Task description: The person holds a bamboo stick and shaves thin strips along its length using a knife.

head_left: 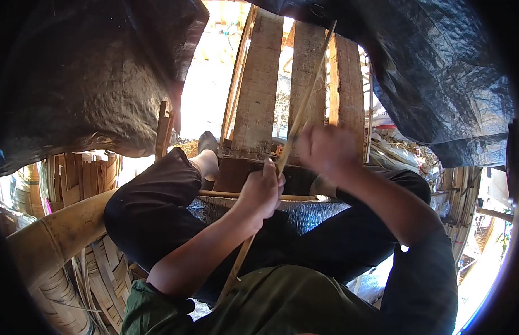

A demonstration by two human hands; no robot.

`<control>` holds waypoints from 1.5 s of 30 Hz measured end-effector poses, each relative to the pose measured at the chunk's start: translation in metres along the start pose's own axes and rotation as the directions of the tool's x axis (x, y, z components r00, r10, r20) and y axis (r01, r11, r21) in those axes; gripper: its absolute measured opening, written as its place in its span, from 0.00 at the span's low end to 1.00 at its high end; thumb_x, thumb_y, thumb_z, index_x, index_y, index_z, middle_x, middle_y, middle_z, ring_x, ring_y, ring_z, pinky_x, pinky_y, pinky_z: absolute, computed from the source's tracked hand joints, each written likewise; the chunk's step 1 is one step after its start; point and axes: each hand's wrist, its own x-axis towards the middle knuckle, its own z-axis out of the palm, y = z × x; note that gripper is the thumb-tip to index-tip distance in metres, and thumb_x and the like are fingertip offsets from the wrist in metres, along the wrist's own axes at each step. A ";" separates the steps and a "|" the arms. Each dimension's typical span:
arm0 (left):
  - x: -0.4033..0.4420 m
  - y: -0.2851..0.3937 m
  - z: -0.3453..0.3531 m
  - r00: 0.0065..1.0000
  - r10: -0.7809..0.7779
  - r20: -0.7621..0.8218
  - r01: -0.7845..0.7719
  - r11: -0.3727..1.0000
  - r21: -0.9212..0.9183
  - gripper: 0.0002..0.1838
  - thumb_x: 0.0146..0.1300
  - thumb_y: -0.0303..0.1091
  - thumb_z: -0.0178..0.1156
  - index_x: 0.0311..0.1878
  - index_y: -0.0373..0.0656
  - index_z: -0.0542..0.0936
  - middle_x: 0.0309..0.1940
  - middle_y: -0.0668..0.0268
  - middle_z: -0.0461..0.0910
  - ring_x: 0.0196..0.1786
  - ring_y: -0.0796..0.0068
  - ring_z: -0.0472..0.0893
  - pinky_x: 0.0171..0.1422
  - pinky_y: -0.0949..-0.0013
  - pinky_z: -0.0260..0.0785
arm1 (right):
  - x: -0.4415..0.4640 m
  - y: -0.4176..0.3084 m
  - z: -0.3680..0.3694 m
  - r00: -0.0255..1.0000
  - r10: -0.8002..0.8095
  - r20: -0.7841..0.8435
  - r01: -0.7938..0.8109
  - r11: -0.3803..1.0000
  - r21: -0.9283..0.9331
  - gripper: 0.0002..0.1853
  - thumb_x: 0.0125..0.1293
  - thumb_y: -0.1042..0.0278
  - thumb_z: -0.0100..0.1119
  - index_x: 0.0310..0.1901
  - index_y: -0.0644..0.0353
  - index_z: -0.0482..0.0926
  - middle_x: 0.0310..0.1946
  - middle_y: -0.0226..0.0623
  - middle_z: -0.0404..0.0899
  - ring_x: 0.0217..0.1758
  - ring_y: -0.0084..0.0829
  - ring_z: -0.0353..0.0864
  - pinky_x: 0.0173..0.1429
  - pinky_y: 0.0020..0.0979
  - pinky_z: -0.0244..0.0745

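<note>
A long, thin bamboo strip (309, 95) runs slantwise from my lap up past the wooden slats. My left hand (261, 192) is closed around its middle, thumb pointing up along it. Just right of the strip, my right hand (329, 148) is curled into a fist and blurred by motion. Whatever that fist may hold is hidden, and I cannot tell if it touches the strip. The strip's lower end passes under my left wrist and rests against my green shirt (293, 296).
Wooden planks (259, 84) form a slatted stand ahead. Dark plastic sheets (92, 78) hang on both sides. A thick bamboo pole (64, 231) lies at the left, near woven bamboo (103, 268). A thin rod (220, 194) crosses between my knees above silvery material (321, 212).
</note>
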 end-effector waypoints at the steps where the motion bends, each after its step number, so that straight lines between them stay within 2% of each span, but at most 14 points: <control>1: -0.004 -0.005 0.004 1.000 -0.028 -0.008 0.028 1.000 -0.005 0.25 0.76 0.54 0.32 0.25 0.51 0.63 0.14 0.80 0.51 0.11 0.86 0.50 0.14 0.76 0.39 | 0.011 0.018 0.000 0.992 0.111 -0.061 -0.116 0.990 -0.086 0.22 0.65 0.62 0.47 0.13 0.61 0.75 0.11 0.47 0.75 0.14 0.45 0.78 0.23 0.42 0.77; 3: -0.006 -0.007 0.003 0.999 -0.052 -0.013 0.052 0.999 -0.008 0.25 0.76 0.54 0.32 0.24 0.51 0.63 0.14 0.80 0.51 0.11 0.86 0.50 0.13 0.76 0.38 | 0.017 0.026 -0.001 0.968 0.213 -0.135 -0.234 0.958 -0.165 0.23 0.65 0.61 0.46 0.15 0.62 0.76 0.12 0.47 0.75 0.15 0.46 0.79 0.24 0.43 0.78; 7: -0.007 -0.004 -0.004 0.998 -0.060 0.023 0.060 0.998 -0.022 0.26 0.76 0.55 0.33 0.24 0.51 0.63 0.14 0.79 0.51 0.11 0.85 0.50 0.14 0.76 0.38 | 0.001 -0.010 -0.006 0.966 0.247 0.072 -0.238 0.964 -0.120 0.23 0.66 0.59 0.45 0.17 0.62 0.78 0.12 0.48 0.76 0.16 0.46 0.80 0.26 0.45 0.79; 9: -0.004 -0.004 -0.003 0.997 -0.076 0.014 0.076 0.997 -0.016 0.25 0.76 0.55 0.33 0.25 0.51 0.63 0.14 0.79 0.51 0.11 0.85 0.50 0.14 0.76 0.38 | -0.014 -0.023 -0.003 0.975 0.151 0.161 -0.150 0.989 -0.016 0.22 0.64 0.62 0.48 0.15 0.62 0.77 0.11 0.48 0.74 0.15 0.46 0.79 0.24 0.44 0.79; 10: 0.000 -0.006 -0.001 0.999 -0.044 -0.009 0.044 0.999 -0.029 0.25 0.76 0.55 0.33 0.25 0.51 0.63 0.14 0.80 0.51 0.11 0.85 0.50 0.14 0.76 0.38 | -0.012 -0.015 0.004 0.989 0.121 0.080 -0.128 0.988 0.086 0.19 0.62 0.68 0.50 0.12 0.63 0.73 0.09 0.51 0.71 0.15 0.50 0.76 0.26 0.46 0.76; 13: 0.006 0.000 0.002 0.999 0.009 -0.040 -0.009 1.000 -0.014 0.25 0.75 0.55 0.33 0.25 0.51 0.63 0.14 0.80 0.51 0.12 0.85 0.50 0.15 0.75 0.38 | -0.001 0.000 0.012 0.999 0.042 0.023 -0.045 0.992 0.119 0.20 0.61 0.68 0.50 0.12 0.63 0.72 0.09 0.49 0.70 0.15 0.50 0.76 0.25 0.46 0.75; 21: 0.006 0.008 0.002 1.000 0.012 -0.025 -0.010 0.998 0.056 0.23 0.76 0.53 0.31 0.26 0.53 0.63 0.14 0.80 0.50 0.13 0.85 0.49 0.16 0.75 0.39 | 0.005 0.013 0.019 0.999 0.021 -0.032 -0.019 0.999 0.051 0.18 0.60 0.68 0.51 0.12 0.63 0.73 0.10 0.49 0.72 0.15 0.50 0.76 0.25 0.47 0.76; 23: 0.008 0.007 0.002 1.000 0.013 0.003 -0.013 0.998 0.057 0.23 0.76 0.52 0.30 0.26 0.53 0.63 0.14 0.80 0.50 0.13 0.85 0.49 0.16 0.74 0.39 | 0.005 0.018 0.022 0.991 -0.066 -0.113 0.067 0.998 0.006 0.21 0.62 0.64 0.51 0.11 0.61 0.75 0.07 0.46 0.71 0.10 0.43 0.75 0.19 0.40 0.75; 33: 0.005 0.010 0.001 1.000 0.006 0.026 -0.007 0.999 0.044 0.21 0.75 0.50 0.30 0.27 0.53 0.62 0.15 0.79 0.50 0.13 0.84 0.49 0.15 0.75 0.40 | 0.007 0.016 0.017 0.992 -0.059 -0.112 0.058 0.998 -0.013 0.22 0.63 0.62 0.49 0.12 0.60 0.75 0.08 0.44 0.72 0.11 0.43 0.76 0.21 0.41 0.76; 35: 0.002 0.011 0.000 0.998 -0.027 0.060 0.024 0.999 0.036 0.20 0.74 0.48 0.31 0.26 0.53 0.62 0.14 0.79 0.49 0.13 0.84 0.49 0.15 0.75 0.40 | 0.015 0.016 0.010 0.978 0.205 0.024 -0.204 0.978 -0.038 0.23 0.65 0.59 0.46 0.14 0.61 0.77 0.11 0.46 0.74 0.15 0.46 0.79 0.25 0.44 0.78; 36: 0.001 0.010 0.000 0.998 -0.024 0.061 0.022 0.999 0.035 0.20 0.74 0.48 0.31 0.26 0.53 0.62 0.14 0.79 0.49 0.13 0.84 0.49 0.15 0.75 0.40 | 0.019 0.024 0.012 0.979 0.204 0.023 -0.203 0.978 -0.040 0.23 0.65 0.59 0.46 0.14 0.61 0.77 0.11 0.46 0.74 0.15 0.46 0.79 0.25 0.44 0.78; 39: -0.003 0.008 -0.003 0.996 -0.037 0.080 0.036 0.999 0.017 0.20 0.74 0.47 0.31 0.25 0.53 0.62 0.14 0.79 0.49 0.13 0.83 0.49 0.15 0.75 0.40 | 0.025 0.035 0.012 0.978 0.152 -0.139 -0.171 0.976 -0.138 0.25 0.66 0.57 0.43 0.16 0.62 0.78 0.12 0.48 0.76 0.18 0.48 0.81 0.29 0.46 0.80; 41: -0.005 0.007 -0.007 0.996 -0.054 0.072 0.054 0.998 0.013 0.20 0.73 0.47 0.32 0.25 0.54 0.61 0.13 0.79 0.49 0.12 0.83 0.49 0.14 0.75 0.41 | 0.015 0.005 0.001 0.956 0.283 0.082 -0.278 0.959 -0.060 0.25 0.66 0.57 0.43 0.18 0.63 0.79 0.13 0.49 0.77 0.18 0.49 0.82 0.30 0.47 0.80; 45: -0.007 0.007 -0.010 0.996 -0.046 0.074 0.045 0.999 0.021 0.20 0.73 0.47 0.32 0.24 0.53 0.61 0.13 0.79 0.49 0.12 0.83 0.49 0.14 0.75 0.40 | 0.006 0.000 0.008 0.978 0.174 0.111 -0.173 0.985 -0.023 0.23 0.66 0.57 0.44 0.20 0.62 0.81 0.15 0.48 0.78 0.19 0.49 0.82 0.30 0.48 0.80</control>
